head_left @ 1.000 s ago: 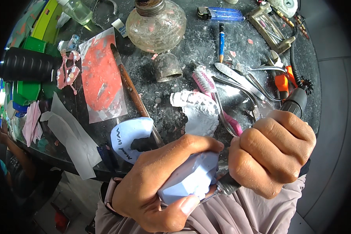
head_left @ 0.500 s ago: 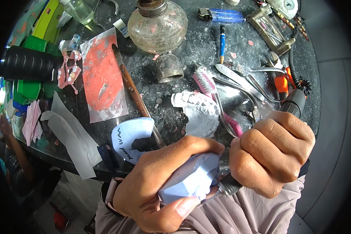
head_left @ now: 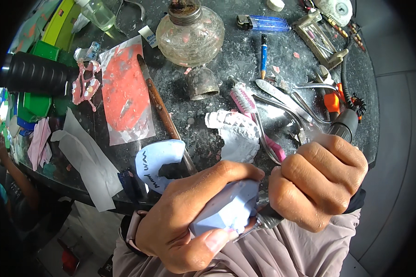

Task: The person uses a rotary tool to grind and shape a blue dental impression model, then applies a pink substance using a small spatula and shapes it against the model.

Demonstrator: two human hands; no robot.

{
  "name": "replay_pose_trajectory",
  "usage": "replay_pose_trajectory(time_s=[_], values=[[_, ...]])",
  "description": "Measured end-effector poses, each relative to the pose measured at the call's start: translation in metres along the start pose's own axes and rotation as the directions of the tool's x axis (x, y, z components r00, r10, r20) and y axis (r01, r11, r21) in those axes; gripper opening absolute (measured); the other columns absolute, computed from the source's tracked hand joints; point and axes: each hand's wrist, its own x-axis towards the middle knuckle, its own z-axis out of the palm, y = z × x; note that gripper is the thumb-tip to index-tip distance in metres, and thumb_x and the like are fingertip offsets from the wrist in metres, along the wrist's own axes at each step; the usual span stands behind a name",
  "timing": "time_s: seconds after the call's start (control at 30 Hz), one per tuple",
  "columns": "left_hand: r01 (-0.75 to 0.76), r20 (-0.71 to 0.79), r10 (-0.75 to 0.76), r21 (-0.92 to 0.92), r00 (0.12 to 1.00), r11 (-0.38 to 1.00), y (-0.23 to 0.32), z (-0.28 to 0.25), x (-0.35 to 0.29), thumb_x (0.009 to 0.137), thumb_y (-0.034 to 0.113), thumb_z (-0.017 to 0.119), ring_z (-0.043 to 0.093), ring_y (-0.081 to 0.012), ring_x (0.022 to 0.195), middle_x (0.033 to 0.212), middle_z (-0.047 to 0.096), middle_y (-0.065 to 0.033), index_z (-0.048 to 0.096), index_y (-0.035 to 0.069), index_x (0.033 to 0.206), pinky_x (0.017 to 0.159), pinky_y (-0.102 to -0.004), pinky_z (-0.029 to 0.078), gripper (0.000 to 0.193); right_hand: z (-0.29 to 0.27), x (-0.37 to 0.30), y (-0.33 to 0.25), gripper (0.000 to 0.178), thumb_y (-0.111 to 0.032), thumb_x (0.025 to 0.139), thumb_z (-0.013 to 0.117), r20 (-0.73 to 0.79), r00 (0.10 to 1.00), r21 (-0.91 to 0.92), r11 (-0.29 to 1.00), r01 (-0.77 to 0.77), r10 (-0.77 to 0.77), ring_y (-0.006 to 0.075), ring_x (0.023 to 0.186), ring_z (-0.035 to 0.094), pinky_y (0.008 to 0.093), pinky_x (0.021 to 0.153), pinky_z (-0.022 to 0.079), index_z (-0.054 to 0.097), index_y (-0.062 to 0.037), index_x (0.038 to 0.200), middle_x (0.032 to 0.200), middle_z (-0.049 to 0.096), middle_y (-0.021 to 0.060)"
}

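Note:
My left hand (head_left: 185,221) is closed around a pale blue plaster dental cast (head_left: 229,207), thumb along its near edge. In my right hand (head_left: 319,180) is a black rotary handpiece (head_left: 345,123), gripped in a fist, its cord running from the rear. The handpiece's front end meets the lower right side of the cast; my fingers and the cast partly hide the tip. Just beyond my left hand lies a pale blue horseshoe-shaped cast (head_left: 158,159) with handwriting on it. A white dental cast (head_left: 238,138) lies past the gap between my hands.
A wooden-handled wax knife (head_left: 159,108) lies beside a pink wax sheet (head_left: 127,92). Behind stand a glass spirit lamp (head_left: 190,39) and a metal cap (head_left: 202,84). A pink brush (head_left: 243,98), metal tools, a blue pencil (head_left: 263,55) and a blue lighter (head_left: 265,23) fill the right side.
My right hand and the handpiece have shifted slightly left. The view has moved a little, so the bench items sit slightly further right and lower. Both grips are unchanged.

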Motion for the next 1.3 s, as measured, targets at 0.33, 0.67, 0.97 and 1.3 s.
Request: replay_pose_trajectory(time_s=[0.33, 0.67, 0.97, 1.3], values=[[-0.088, 0.074, 0.104, -0.187, 0.992, 0.978, -0.007, -0.005, -0.003, 0.071, 0.023, 0.047, 0.059, -0.0207, 0.072, 0.082, 0.059, -0.0145, 0.042, -0.009, 0.116, 0.068, -0.0307, 0.047, 0.056, -0.004, 0.001, 0.001, 0.03, -0.031, 0.047, 0.053, 0.036, 0.999, -0.005, 0.999, -0.037, 0.037, 0.0119, 0.04, 0.041, 0.024, 0.041, 0.03, 0.05, -0.0058, 0.062, 0.05, 0.041, 0.0009], [-0.127, 0.172, 0.15, -0.136, 0.974, 0.983, -0.006, -0.019, -0.002, 0.075, 0.025, 0.045, 0.057, -0.0163, 0.063, 0.072, 0.058, -0.0125, 0.039, -0.006, 0.116, 0.058, -0.0284, 0.044, 0.052, -0.007, 0.001, -0.002, 0.032, -0.027, 0.066, 0.065, -0.01, 0.994, 0.121, 0.987, 0.108, -0.107, 0.0061, 0.038, 0.032, 0.0206, 0.041, 0.028, 0.07, -0.0042, 0.088, 0.046, 0.031, -0.0065], [-0.43, -0.098, 0.426, -0.025, 0.899, 0.902, -0.011, -0.008, -0.001, 0.071, 0.014, 0.066, 0.064, -0.0247, 0.08, 0.088, 0.061, -0.0186, 0.045, -0.008, 0.116, 0.074, -0.0292, 0.05, 0.053, -0.015, 0.004, 0.002, 0.03, -0.029, 0.073, 0.067, 0.032, 0.999, 0.11, 0.994, -0.003, -0.001, 0.0041, 0.038, 0.038, 0.0192, 0.039, 0.024, 0.068, -0.0002, 0.082, 0.048, 0.044, -0.0051], [-0.589, -0.126, 0.605, 0.144, 0.786, 0.795, -0.012, -0.005, 0.003, 0.076, -0.004, 0.061, 0.063, -0.032, 0.095, 0.099, 0.062, -0.0247, 0.06, -0.001, 0.102, 0.079, -0.0345, 0.053, 0.026, -0.017, 0.007, 0.003, 0.031, -0.022, 0.06, 0.069, 0.119, 0.987, 0.182, 0.975, -0.127, 0.106, 0.0041, 0.037, 0.04, 0.02, 0.037, 0.021, 0.067, 0.0026, 0.079, 0.047, 0.045, -0.0042]])
